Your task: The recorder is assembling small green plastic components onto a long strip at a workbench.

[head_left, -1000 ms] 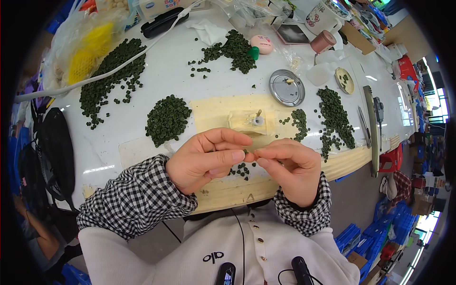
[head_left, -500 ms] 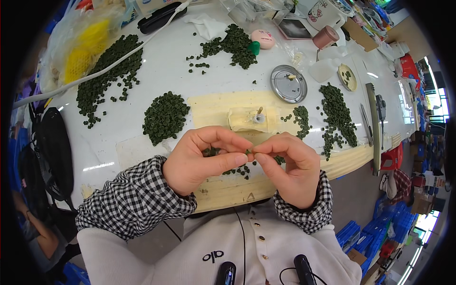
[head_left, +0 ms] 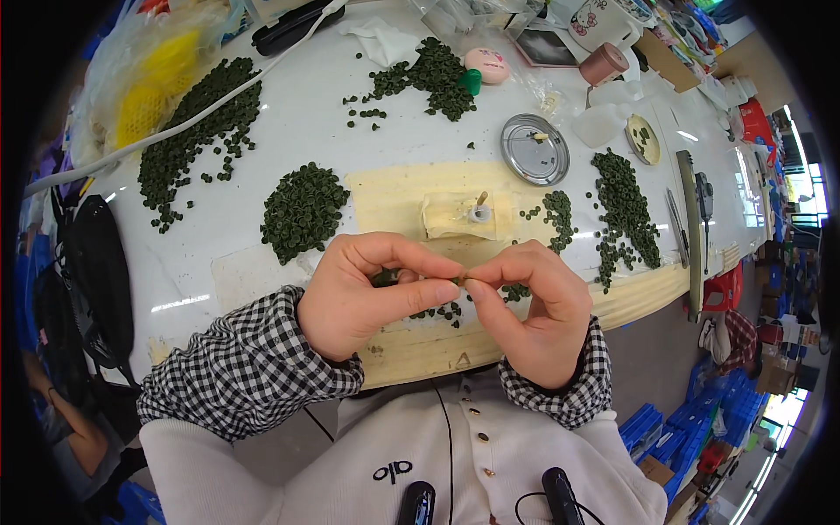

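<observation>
Above the table's near edge, my left hand (head_left: 363,293) and my right hand (head_left: 541,302) meet fingertip to fingertip. Both are closed in a pinch on a small green piece (head_left: 459,281), mostly covered by the fingers. Beneath the hands lie several loose dark green pieces (head_left: 448,317). Just beyond them stands a yellowish block (head_left: 444,217) with a short pale peg (head_left: 479,213) on it. A round heap of small dark green pieces (head_left: 304,213) sits left of the block, and a smaller cluster (head_left: 557,220) lies to its right.
More green pieces form heaps at far left (head_left: 188,140), far middle (head_left: 442,79) and right (head_left: 623,206). A round metal tin (head_left: 535,150) and a small cream dish (head_left: 643,140) stand beyond. Tweezers (head_left: 677,220) lie at right. A white cable (head_left: 201,116) crosses the far left.
The green piece between my fingertips shows less than before, as the fingers have come slightly closer round it. The view has shifted a little; the heaps look unchanged.
</observation>
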`<move>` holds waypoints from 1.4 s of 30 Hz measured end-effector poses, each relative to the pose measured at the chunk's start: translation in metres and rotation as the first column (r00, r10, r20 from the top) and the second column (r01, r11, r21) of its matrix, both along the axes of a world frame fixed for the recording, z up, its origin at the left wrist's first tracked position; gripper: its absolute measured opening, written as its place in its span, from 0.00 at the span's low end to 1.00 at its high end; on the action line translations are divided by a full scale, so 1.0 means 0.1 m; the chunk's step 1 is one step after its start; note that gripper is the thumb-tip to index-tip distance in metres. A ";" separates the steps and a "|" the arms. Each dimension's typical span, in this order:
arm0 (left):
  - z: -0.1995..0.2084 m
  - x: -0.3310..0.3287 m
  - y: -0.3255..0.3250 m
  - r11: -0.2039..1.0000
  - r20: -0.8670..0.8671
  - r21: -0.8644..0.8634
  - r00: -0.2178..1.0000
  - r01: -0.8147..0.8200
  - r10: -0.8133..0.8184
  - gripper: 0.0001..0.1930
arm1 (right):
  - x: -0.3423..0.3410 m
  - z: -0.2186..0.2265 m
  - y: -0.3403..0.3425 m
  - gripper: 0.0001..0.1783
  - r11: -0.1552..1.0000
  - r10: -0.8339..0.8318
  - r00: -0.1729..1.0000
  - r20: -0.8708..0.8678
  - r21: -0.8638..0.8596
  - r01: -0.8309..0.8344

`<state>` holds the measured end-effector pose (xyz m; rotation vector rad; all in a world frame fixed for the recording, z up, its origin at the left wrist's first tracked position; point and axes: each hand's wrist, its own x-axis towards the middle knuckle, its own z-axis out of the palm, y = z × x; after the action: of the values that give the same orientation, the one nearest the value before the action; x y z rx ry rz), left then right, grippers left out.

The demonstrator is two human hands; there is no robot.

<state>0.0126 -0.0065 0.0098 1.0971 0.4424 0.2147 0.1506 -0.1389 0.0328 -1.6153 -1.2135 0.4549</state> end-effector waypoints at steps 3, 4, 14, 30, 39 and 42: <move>0.00 0.00 0.00 1.000 -0.012 0.023 1.000 -0.009 0.009 0.07 | -0.02 -0.01 0.01 0.07 1.000 -0.016 0.997 0.078 0.026 0.014; 0.00 0.00 0.00 1.000 -0.015 0.031 1.000 -0.008 0.008 0.08 | -0.02 -0.02 0.01 0.07 0.999 -0.023 0.994 0.110 0.039 0.019; 0.00 0.00 0.00 0.983 -0.031 0.169 0.997 -0.065 0.071 0.06 | -0.12 -0.03 0.00 0.12 0.998 0.005 0.989 0.150 0.059 -0.014; 0.07 -0.02 -0.01 0.923 -0.002 0.380 0.997 -0.066 0.072 0.09 | -0.04 -0.07 -0.02 0.11 1.000 0.020 1.000 0.011 0.009 -0.020; 0.08 -0.03 0.01 0.920 -0.044 0.390 0.998 -0.029 0.050 0.09 | -0.03 -0.08 -0.02 0.10 0.999 0.041 0.999 -0.032 0.012 -0.040; 0.10 -0.01 0.01 0.960 -0.051 0.279 0.998 -0.015 0.030 0.09 | -0.03 -0.05 -0.02 0.09 0.999 0.045 0.999 -0.022 0.001 -0.045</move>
<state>0.0115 -0.0051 0.0201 1.3775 0.4836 0.2731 0.1480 -0.1408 0.0277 -1.5810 -1.2354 0.4991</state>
